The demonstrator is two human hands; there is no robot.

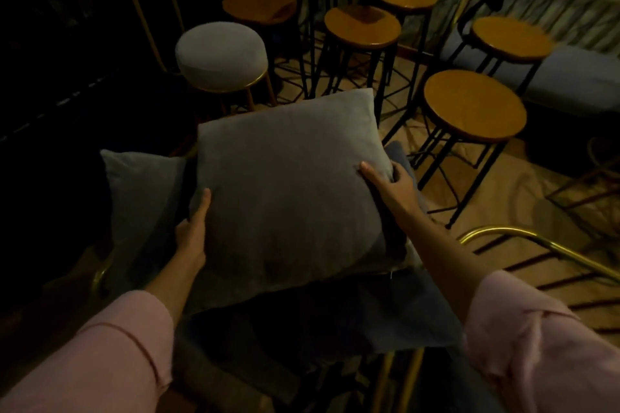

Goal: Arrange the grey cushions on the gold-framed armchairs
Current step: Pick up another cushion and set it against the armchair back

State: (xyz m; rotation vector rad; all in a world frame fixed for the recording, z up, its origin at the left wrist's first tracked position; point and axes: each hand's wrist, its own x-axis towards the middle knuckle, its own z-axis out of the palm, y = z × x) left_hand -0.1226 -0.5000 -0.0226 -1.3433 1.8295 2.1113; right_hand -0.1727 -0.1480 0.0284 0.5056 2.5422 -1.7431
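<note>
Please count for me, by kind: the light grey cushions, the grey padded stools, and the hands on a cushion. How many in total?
Light grey cushions: 2, the held cushion and the cushion to its left
Padded stools: 1, the grey padded stool
Hands gripping it: 2, left hand and right hand
Total: 5

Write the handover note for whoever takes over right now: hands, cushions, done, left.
Left hand: gripping the left edge of the big grey cushion.
Right hand: gripping its right edge.
The cushion is held over a darker seat cushion on a gold-framed armchair.
A second grey cushion stands upright just left of it.
Done: nothing clearly finished; the room is dim.
Left: settle the held cushion on the chair, then place the second.
</note>
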